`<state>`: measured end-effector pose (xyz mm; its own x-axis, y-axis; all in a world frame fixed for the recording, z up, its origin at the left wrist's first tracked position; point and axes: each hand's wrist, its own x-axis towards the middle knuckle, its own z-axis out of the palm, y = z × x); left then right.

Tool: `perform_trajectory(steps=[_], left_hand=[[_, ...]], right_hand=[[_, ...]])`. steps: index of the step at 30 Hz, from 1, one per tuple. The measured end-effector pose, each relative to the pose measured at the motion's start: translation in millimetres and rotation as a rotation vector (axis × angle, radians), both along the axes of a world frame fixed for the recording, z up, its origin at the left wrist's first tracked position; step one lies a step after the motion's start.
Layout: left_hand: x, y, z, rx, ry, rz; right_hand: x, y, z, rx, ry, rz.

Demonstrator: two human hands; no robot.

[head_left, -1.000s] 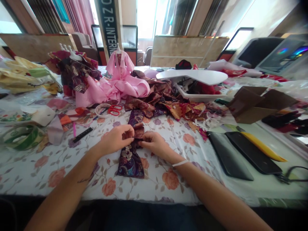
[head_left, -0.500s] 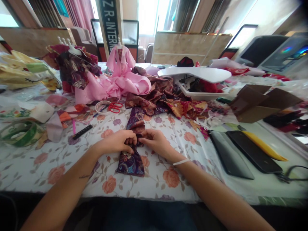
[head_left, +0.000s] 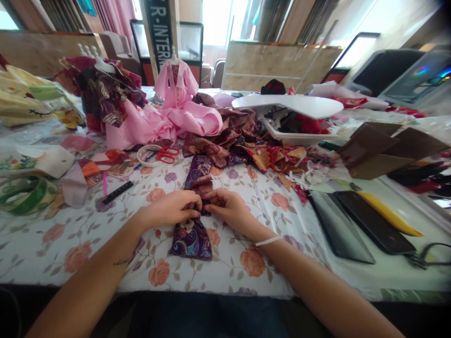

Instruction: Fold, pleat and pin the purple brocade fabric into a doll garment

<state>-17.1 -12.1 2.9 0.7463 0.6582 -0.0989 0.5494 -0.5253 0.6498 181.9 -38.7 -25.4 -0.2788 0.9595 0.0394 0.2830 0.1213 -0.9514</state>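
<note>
A strip of dark purple patterned fabric (head_left: 192,239) lies on the flowered tablecloth (head_left: 123,239), gathered at its middle. My left hand (head_left: 174,206) pinches the gathered part from the left, fingers curled. From the right, my right hand (head_left: 227,209) grips the same spot between thumb and fingers, its tips almost touching the left ones. Just above my hands, a reddish-brown piece of fabric (head_left: 201,184) rests on the strip. The exact fold between my fingertips is hidden.
Red-handled scissors (head_left: 167,155), a white tape ring (head_left: 148,155) and a black ruler-like strip (head_left: 118,192) lie left. Behind are a pink doll dress (head_left: 176,87) and brown fabric (head_left: 239,124). Right are a phone-like black object (head_left: 375,223) and a cardboard box (head_left: 384,148).
The fingers of my left hand have shifted slightly and drawn closer together at the gather. The camera view has moved a little; both hands still hold the fabric.
</note>
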Motion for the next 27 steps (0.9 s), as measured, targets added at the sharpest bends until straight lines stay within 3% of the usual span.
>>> perform_trajectory(steps=[16,27], left_hand=[[8.7,-3.8,0.2,0.117,0.121,0.118],[9.0,-3.8,-1.6,0.141,0.130,0.099]], right_hand=[[0.6,-2.0,-4.6,0.055,-0.139,-0.021],[4.2,-6.7,3.2,0.162,-0.334,0.017]])
